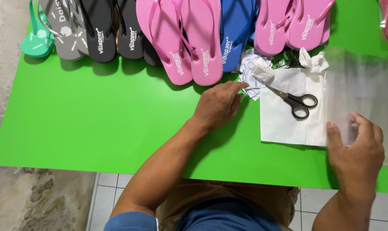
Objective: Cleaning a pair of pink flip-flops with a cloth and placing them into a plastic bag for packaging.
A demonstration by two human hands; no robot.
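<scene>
My left hand (218, 105) rests palm-down on the green table (95, 115), fingertips touching a small round printed paper label (250, 81) below a pair of pink flip-flops (181, 38). My right hand (357, 149) grips the near edge of a clear plastic bag (361, 90) lying flat at the right. Black-handled scissors (297, 102) lie on a white paper sheet (283, 119) between the two hands.
A row of flip-flops runs along the table's far edge: mint (37, 40), grey (63, 30), black (102, 30), blue (234, 30), more pink (292, 23). Crumpled white paper (313, 62) lies beside the scissors. Concrete floor at left, tiles below.
</scene>
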